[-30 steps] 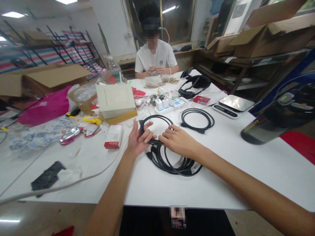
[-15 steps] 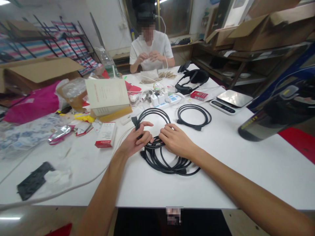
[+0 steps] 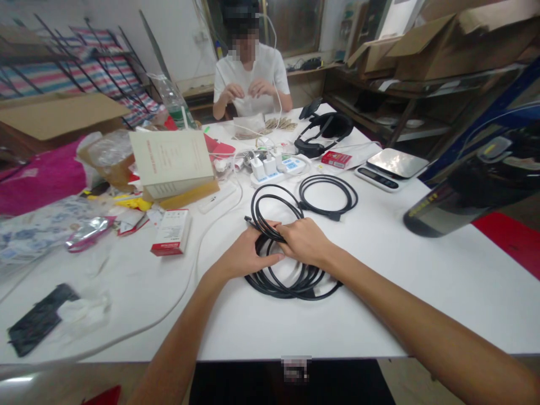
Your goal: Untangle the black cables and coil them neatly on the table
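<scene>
A looped black cable [image 3: 275,198] with a plug at its left side is held up between my two hands. My left hand [image 3: 241,254] is closed on the left part of the loops, its thumb stretched to the right. On the right side, my right hand [image 3: 304,241] pinches the same coil; its fingertips are partly hidden. Beneath both hands more coiled black cable [image 3: 291,289] lies on the white table [image 3: 371,304]. Another black cable coil [image 3: 356,197] rests beyond my right hand.
Behind the coils are a white power strip [image 3: 270,175], a headset [image 3: 323,135], a red box [image 3: 336,159] and a scale [image 3: 392,169]. A dark bottle [image 3: 439,214] stands at right. Leftward are a red-and-white box [image 3: 171,233] and a book [image 3: 171,163]. A person [image 3: 251,79] sits opposite.
My hands have come closer together, and the held loops have narrowed and overlapped. My left hand has turned over, with its thumb now pointing right. The view has shifted slightly.
</scene>
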A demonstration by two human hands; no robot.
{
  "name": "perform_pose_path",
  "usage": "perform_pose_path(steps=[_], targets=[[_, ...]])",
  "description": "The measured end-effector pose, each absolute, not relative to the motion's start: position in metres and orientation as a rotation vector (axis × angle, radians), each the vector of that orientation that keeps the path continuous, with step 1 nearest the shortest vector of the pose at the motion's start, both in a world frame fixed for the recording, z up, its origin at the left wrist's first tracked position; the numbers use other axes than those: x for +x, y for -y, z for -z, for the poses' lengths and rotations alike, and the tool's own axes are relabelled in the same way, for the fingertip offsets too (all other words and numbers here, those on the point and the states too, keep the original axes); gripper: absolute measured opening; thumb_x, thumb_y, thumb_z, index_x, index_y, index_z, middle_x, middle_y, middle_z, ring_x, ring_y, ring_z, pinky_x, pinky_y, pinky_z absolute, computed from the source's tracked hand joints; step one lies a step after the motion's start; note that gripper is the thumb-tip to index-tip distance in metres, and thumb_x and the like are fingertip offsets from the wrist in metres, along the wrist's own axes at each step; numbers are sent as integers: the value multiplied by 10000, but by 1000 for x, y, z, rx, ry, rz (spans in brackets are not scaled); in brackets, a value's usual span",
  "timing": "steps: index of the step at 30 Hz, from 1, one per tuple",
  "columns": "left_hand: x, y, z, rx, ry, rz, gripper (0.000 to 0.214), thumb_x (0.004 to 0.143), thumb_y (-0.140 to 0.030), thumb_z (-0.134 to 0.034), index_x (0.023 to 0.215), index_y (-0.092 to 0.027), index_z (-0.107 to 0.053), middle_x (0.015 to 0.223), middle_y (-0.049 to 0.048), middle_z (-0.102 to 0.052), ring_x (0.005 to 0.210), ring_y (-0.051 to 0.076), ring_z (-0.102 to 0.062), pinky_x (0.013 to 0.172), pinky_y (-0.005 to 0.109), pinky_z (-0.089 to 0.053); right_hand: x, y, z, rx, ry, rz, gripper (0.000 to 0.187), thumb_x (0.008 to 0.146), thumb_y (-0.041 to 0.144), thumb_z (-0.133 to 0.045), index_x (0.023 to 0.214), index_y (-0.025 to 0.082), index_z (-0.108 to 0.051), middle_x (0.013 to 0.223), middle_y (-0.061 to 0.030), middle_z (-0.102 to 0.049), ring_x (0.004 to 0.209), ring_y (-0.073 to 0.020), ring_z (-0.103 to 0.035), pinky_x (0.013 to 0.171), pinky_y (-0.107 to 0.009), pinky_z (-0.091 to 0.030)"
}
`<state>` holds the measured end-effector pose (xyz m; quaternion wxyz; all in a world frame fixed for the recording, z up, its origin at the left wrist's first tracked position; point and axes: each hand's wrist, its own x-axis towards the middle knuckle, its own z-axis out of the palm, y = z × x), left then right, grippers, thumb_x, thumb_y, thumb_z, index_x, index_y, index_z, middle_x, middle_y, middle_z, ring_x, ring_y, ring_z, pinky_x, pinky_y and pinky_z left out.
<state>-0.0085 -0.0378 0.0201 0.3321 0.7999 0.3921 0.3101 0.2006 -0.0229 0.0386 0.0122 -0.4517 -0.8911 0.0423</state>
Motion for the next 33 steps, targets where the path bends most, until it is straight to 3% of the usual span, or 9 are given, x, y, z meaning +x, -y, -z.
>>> perform_pose_path(steps=[4,9,13,19,23,25,29,33], targets=[[-12,36,-21,2129,-1071,-825,541,825,-112,-706,1354,-222,-712,1379,100,-734,1293,316,-684,1165,466,-527,204,23,-42,-1407,2711,-157,374,1032,300,-497,1327,169,-686,1082,-127,-815,920,-269,-770,696,-336,-360],[-15,31,-15,2155,-1051,-899,597,827,2,-550,1342,-238,-734,1345,69,-759,1286,261,-693,1202,450,-509,209,23,-43,-1414,2620,-102,292,990,269,-512,1114,140,-744,929,-129,-804,828,-251,-735,665,-340,-284],[-17,26,-13,2118,-1036,-925,588,854,-5,-526,1344,-245,-745,1401,53,-741,1342,244,-666,1250,446,-461,211,23,-38,-1325,2551,-53,296,964,284,-517,1077,140,-750,860,-121,-785,747,-231,-683,655,-337,-247],[-27,20,-15,1911,-1204,-985,424,867,-109,-597,1207,-229,-820,1282,56,-800,1266,274,-718,1199,456,-505,210,25,-33,-1131,2611,-90,239,951,284,-529,969,149,-725,773,-83,-743,643,-184,-587,643,-334,-227],[-37,15,-13,1730,-1425,-1086,328,830,-210,-686,1113,-215,-851,1183,58,-830,1226,320,-739,1149,482,-535,206,29,-34,-940,2779,-154,152,948,246,-576,931,152,-694,786,-70,-744,659,-168,-599,647,-333,-230],[-42,12,-12,1661,-1508,-1106,324,807,-258,-742,1105,-199,-854,1089,60,-845,1147,332,-764,1086,472,-569,204,31,-34,-890,2829,-132,236,1024,322,-563,920,152,-688,782,-72,-744,650,-163,-601,645,-336,-217],[-47,7,-11,1529,-1497,-1146,380,787,-424,-841,1051,-151,-850,1012,93,-846,978,314,-786,923,414,-611,201,37,-33,-806,2794,-68,569,1129,602,-373,950,153,-674,767,-70,-733,633,-155,-595,643,-343,-193],[-49,5,-14,1318,-1407,-1239,504,816,-515,-844,1164,-154,-791,1062,121,-842,981,284,-792,898,384,-607,201,39,-31,-710,2813,-35,606,1102,690,-364,1010,164,-651,766,-48,-719,643,-160,-598,643,-342,-185]])
